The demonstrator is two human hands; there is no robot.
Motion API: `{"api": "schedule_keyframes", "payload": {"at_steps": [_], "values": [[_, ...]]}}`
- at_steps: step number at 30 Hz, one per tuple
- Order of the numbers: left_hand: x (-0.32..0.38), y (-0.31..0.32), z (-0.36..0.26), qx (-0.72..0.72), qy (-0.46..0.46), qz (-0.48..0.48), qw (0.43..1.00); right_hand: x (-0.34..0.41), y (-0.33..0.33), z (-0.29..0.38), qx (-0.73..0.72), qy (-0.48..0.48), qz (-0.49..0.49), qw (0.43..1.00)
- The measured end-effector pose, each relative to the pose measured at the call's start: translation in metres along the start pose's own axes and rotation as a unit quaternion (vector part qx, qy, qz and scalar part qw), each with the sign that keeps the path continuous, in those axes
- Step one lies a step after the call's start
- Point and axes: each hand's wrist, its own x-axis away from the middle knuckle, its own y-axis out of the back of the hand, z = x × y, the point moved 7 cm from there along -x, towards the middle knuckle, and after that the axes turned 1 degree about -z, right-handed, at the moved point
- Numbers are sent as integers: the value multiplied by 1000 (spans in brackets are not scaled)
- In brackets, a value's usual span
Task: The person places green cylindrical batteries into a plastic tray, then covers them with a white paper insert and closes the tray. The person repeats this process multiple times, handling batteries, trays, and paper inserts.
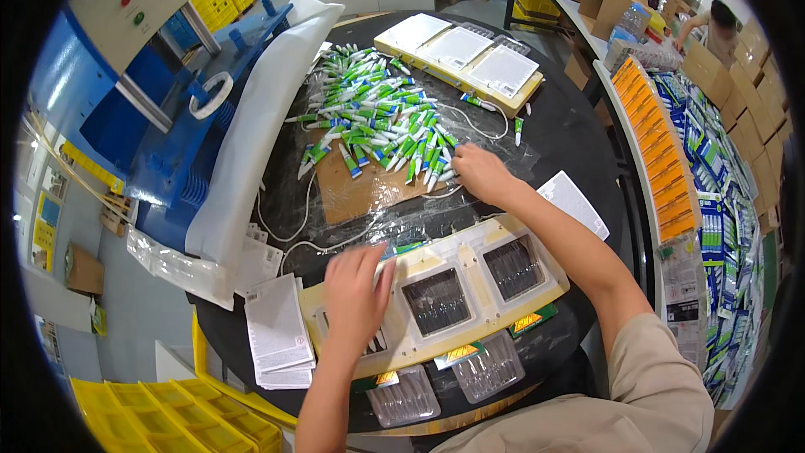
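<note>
My left hand (358,286) is over the left end of a yellow-framed tray fixture (475,289), with a small tube at its fingers; it hides part of the left window. Clear ribbed plastic blisters sit in the fixture's windows, and some small tubes lie in the left one. My right hand (481,173) reaches to the near right edge of a heap of small green, white and blue glue tubes (377,107); its fingertips touch the tubes, and its grip is hard to tell. Beneath the heap lies brown cardboard (352,195) with clear film.
A second fixture (459,60) with white printed cards stands at the back. Printed cards (277,333) are stacked at left. Empty clear blisters (487,368) lie along the near edge. A white cord (302,242) crosses the table. A co-worker (720,31) is far right.
</note>
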Motion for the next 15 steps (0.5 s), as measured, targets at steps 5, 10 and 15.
{"api": "schedule_keyframes", "payload": {"at_steps": [5, 10, 15], "values": [[-115, -108, 13, -55, -21, 56, 997, 15, 14, 16, 47, 33, -14, 998], [-132, -139, 40, 34, 82, 31, 996, 103, 72, 93, -187, 95, -70, 975], [-150, -141, 61, -42, 43, 17, 998, 146, 74, 143, -199, 160, -89, 963]]}}
